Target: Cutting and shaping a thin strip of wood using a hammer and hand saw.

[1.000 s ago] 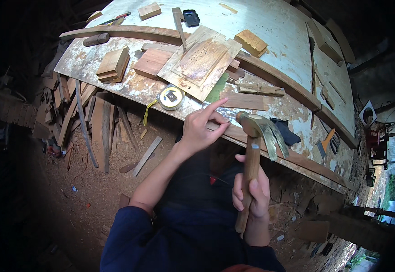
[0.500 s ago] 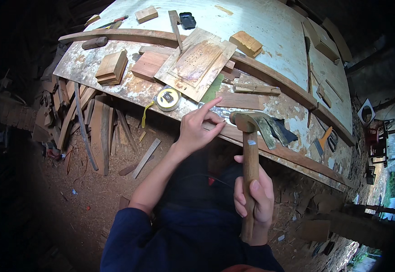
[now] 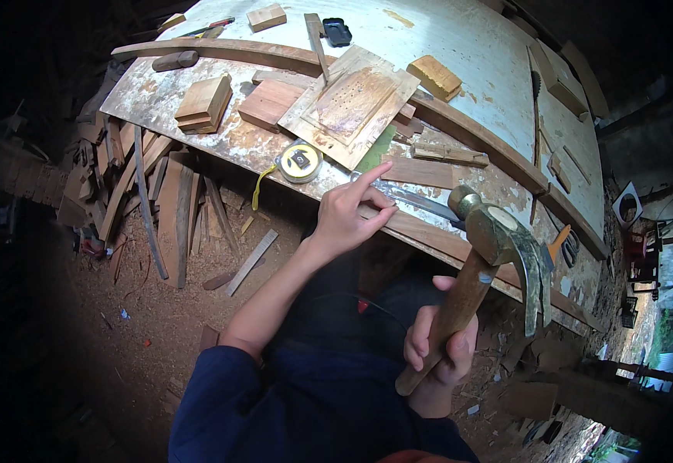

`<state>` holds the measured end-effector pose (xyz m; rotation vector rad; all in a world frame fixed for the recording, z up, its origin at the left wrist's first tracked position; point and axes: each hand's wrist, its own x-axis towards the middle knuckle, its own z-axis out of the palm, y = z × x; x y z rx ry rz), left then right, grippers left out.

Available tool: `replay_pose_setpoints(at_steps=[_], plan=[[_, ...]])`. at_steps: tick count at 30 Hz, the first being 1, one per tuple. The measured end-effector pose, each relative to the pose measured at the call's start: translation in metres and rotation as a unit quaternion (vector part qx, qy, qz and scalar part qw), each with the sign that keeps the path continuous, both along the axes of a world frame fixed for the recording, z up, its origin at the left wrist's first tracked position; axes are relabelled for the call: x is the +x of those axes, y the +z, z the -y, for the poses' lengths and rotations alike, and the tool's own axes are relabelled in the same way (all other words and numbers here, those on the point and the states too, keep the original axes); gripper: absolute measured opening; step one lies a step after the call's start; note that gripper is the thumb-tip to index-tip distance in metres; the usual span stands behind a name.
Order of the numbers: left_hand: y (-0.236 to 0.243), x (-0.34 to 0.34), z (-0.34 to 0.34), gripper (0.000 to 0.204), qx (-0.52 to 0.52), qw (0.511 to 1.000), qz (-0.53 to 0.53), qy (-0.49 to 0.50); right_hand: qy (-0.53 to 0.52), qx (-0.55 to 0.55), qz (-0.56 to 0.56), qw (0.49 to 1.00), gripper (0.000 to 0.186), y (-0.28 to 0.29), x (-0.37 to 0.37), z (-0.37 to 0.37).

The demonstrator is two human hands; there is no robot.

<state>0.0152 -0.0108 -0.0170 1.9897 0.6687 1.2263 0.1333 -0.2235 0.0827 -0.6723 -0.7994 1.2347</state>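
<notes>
My right hand (image 3: 446,343) is wrapped round the wooden handle of a claw hammer (image 3: 464,297). The hammer is lifted in front of the bench edge, its metal head to the upper right and its claw curving down. At the near edge of the bench, my left hand (image 3: 352,212) rests by a long wooden strip (image 3: 448,241). Its thumb and a finger pinch together over the strip, and the index finger points outward. Whatever sits in that pinch is too small to make out. Behind the strip lies a long grey metal tool (image 3: 421,202), partly covered by the hammer.
A yellow tape measure (image 3: 300,162) lies left of my left hand, near a stepped wooden panel (image 3: 352,104) and wood blocks (image 3: 203,104). A long curved beam (image 3: 483,139) crosses the worn bench. To the right is an orange-handled scraper (image 3: 559,241); offcuts (image 3: 174,216) lean below left.
The hammer has tilted to the right, and its head looks larger now. My left hand keeps its pinch at the strip. The whole view has shifted slightly.
</notes>
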Motion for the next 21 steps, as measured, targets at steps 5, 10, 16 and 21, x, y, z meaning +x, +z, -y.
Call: replay_pose_setpoints(at_steps=[5, 10, 16, 21], plan=[[-0.005, -0.005, -0.002, 0.077, -0.010, 1.000, -0.004, 0.003, 0.043, -0.232, 0.009, 0.972, 0.065, -0.005, 0.009, -0.025], [-0.001, 0.001, -0.002, 0.076, 0.010, 1.000, 0.003, 0.001, 0.011, -0.120, -0.026, 0.992, 0.079, -0.004, 0.000, 0.003], [-0.002, -0.004, 0.000, 0.075, 0.000, 1.000, 0.000, -0.004, 0.051, -0.234, 0.016, 0.971, 0.069, 0.002, 0.002, -0.025], [-0.001, -0.001, 0.001, 0.075, -0.003, 1.000, 0.007, 0.008, 0.006, -0.080, 0.003, 0.997, 0.079, 0.016, 0.003, -0.002]])
